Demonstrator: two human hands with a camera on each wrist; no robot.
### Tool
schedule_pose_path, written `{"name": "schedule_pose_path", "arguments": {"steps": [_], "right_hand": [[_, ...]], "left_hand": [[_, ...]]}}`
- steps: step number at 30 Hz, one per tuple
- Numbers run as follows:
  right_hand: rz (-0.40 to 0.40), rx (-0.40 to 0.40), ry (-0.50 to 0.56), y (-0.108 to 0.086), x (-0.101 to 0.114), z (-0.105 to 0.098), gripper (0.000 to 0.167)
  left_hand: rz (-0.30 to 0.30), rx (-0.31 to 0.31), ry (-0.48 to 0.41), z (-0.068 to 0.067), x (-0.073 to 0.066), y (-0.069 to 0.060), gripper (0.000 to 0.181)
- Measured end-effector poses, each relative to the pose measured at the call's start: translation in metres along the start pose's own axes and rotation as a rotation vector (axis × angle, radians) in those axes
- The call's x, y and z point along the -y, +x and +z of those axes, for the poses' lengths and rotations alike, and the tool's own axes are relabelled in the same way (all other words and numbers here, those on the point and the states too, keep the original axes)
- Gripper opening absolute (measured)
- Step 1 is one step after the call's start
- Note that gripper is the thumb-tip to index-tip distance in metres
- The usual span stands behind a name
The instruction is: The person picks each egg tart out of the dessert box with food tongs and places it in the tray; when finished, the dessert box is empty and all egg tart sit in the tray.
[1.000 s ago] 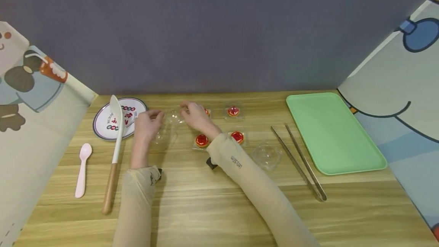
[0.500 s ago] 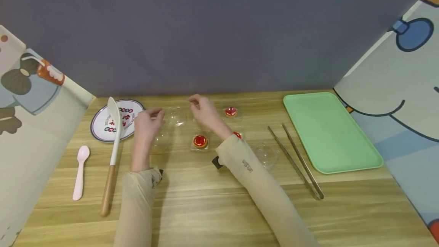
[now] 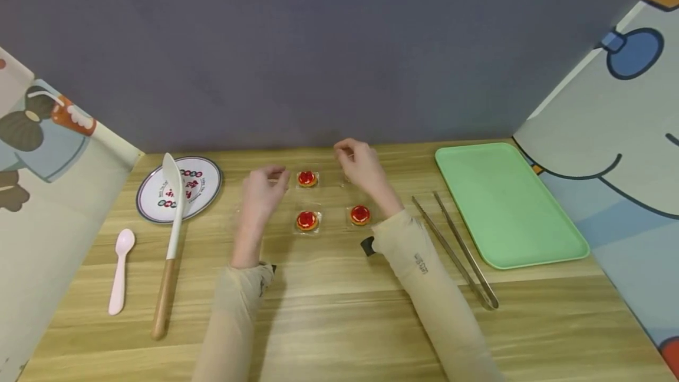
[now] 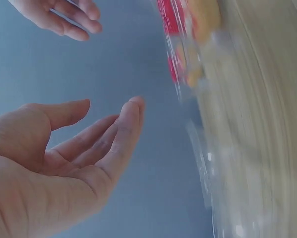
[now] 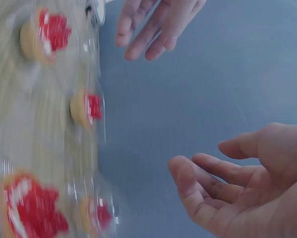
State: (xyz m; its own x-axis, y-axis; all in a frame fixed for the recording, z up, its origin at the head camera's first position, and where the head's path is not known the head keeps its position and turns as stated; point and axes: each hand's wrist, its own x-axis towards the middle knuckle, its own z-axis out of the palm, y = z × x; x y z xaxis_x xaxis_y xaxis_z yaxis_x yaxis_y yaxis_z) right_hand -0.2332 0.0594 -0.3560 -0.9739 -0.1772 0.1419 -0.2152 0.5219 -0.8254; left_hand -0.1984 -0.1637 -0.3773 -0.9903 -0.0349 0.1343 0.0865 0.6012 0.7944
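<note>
Near the middle of the head view, the left hand (image 3: 261, 194) and the right hand (image 3: 363, 167) hover over the wooden table (image 3: 329, 323), fingers loosely bent and thumbs parted from the fingertips — neither grips anything. Three red-topped tarts (image 3: 307, 221) in clear packaging sit at the centre of the frame, two to the right of the left hand and one below the right hand; a fourth tart (image 5: 99, 214) shows, blurred, at the lower left of the right wrist view. Clear plastic (image 4: 232, 193) fills the lower right of the left wrist view. In the head view, a printed plate (image 3: 207, 193), a long white spoon (image 3: 172, 246) lying partly across it and a pink spoon (image 3: 121, 267) occupy the left — tongs (image 3: 466, 249) and a green tray (image 3: 509, 205) the right.
</note>
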Motion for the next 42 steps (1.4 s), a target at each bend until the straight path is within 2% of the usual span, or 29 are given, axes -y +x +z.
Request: {"name": "schedule_pose_path", "arguments": {"steps": [5,7,9,15,19,22,27,32,37,42], "right_hand": [[0.024,-0.022,-0.009,-0.001,-0.020,-0.016,0.032],[0.038,-0.027,-0.009,-0.001,-0.027,-0.020,0.033],[0.048,-0.032,-0.016,-0.002,-0.034,-0.023,0.033],[0.066,-0.045,-0.037,-0.005,-0.049,-0.026,0.034],[0.092,-0.038,-0.054,-0.005,-0.056,-0.028,0.034],[0.116,-0.014,-0.085,-0.003,-0.061,-0.030,0.035],[0.158,0.039,-0.123,0.000,-0.069,-0.032,0.039],[0.151,0.043,-0.125,0.001,-0.075,-0.030,0.036],[0.146,0.042,-0.114,0.003,-0.081,-0.027,0.034],[0.161,0.073,-0.144,0.004,-0.083,-0.026,0.036]], "left_hand": [[0.025,0.122,-0.095,0.023,-0.014,0.000,0.035],[0.048,0.153,-0.110,0.032,-0.019,0.000,0.034],[0.065,0.171,-0.110,0.042,-0.022,0.001,0.035],[0.060,0.214,-0.075,0.064,-0.030,0.002,0.039],[0.075,0.209,-0.061,0.074,-0.032,0.004,0.038],[0.046,0.227,-0.072,0.080,-0.033,0.005,0.040],[-0.030,0.298,-0.118,0.086,-0.035,0.006,0.042],[-0.064,0.349,-0.149,0.088,-0.035,0.007,0.046],[-0.052,0.327,-0.141,0.089,-0.032,0.009,0.042],[-0.004,0.299,-0.046,0.092,-0.031,0.014,0.034]]}}
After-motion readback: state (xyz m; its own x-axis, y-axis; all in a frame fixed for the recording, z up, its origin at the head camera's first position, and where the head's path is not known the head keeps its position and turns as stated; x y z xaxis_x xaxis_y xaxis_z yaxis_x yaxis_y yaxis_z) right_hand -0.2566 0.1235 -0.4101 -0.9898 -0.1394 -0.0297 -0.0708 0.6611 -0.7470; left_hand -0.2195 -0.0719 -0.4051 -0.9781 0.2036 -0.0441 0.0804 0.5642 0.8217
